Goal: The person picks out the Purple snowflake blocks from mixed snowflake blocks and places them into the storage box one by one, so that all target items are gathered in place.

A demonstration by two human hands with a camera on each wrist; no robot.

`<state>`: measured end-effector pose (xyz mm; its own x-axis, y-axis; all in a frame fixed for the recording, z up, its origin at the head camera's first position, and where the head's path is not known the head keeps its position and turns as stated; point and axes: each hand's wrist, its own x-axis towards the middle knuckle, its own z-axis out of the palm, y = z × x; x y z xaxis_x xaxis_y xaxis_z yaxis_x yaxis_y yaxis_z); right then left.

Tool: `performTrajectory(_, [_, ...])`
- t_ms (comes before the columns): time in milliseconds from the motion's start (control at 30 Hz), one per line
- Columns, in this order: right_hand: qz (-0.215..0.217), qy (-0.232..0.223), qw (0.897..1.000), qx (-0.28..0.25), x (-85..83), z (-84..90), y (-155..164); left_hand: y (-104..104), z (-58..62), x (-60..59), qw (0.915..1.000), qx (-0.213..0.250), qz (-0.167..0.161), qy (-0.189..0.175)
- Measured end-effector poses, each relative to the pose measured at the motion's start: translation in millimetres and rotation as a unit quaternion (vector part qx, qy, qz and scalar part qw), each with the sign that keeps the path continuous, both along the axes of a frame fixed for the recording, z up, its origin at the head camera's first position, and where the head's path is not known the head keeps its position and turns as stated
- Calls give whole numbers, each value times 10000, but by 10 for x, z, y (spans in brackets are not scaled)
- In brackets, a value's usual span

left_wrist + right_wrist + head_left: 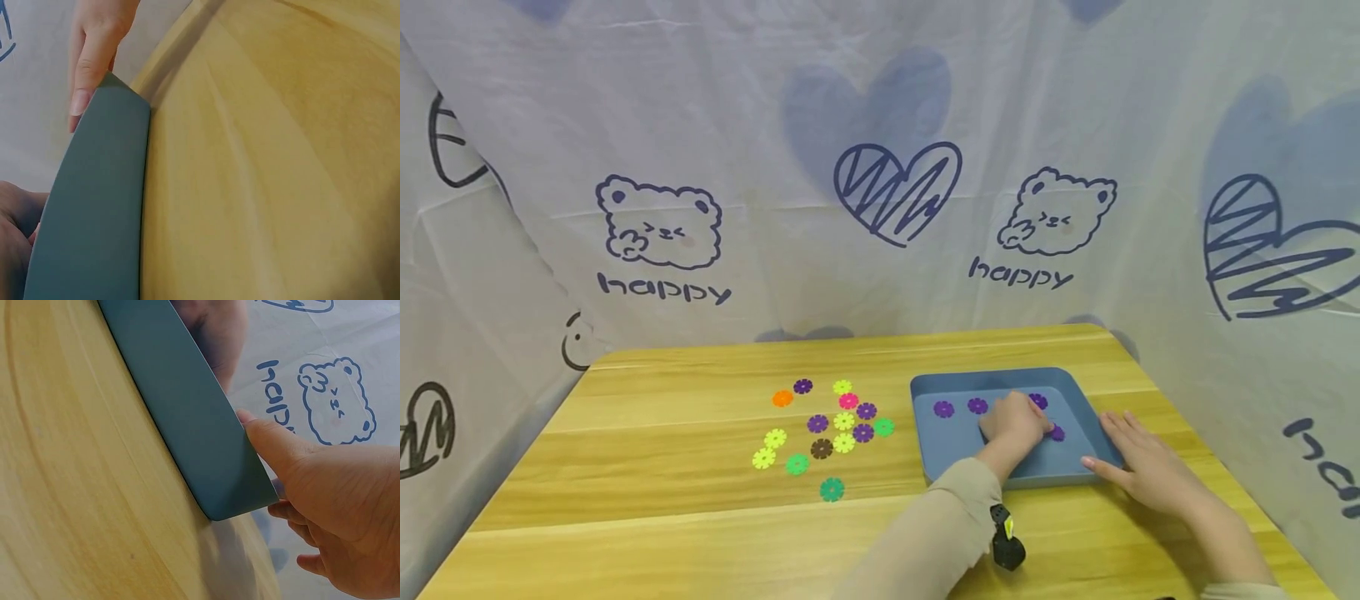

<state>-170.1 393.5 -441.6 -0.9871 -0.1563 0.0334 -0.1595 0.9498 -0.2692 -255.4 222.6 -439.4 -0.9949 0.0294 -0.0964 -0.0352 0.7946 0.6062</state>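
Observation:
A blue tray [992,377] sits on the right part of a wooden table [662,500]. My left hand [1015,422] is inside the tray, its fingers curled down onto a purple snowflake disc [1058,433]. Three more purple discs [943,408] lie on the tray floor. My right hand [1138,468] lies flat at the tray's near right corner with straight fingers. In the right wrist view its thumb [275,444] presses the tray's outer wall [187,406]. The left wrist view shows the tray wall [94,206] and the right hand's thumb [87,69] at that corner.
Several loose snowflake discs [827,429] in yellow, purple, green, pink, orange and brown lie scattered at the table's middle, left of the tray. A printed cloth [880,192] with bears and hearts encloses the table at the back and on both sides.

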Motion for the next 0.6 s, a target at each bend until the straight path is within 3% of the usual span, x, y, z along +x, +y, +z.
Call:
performTrajectory(333, [35,-37,9999,-87,3,7,-4,-276,87,60,9940,918,-579,-95])
performTrajectory(600, [20,-138,9998,-128,3,12,-16,-702,300,120,9792,1582,-1268,102])
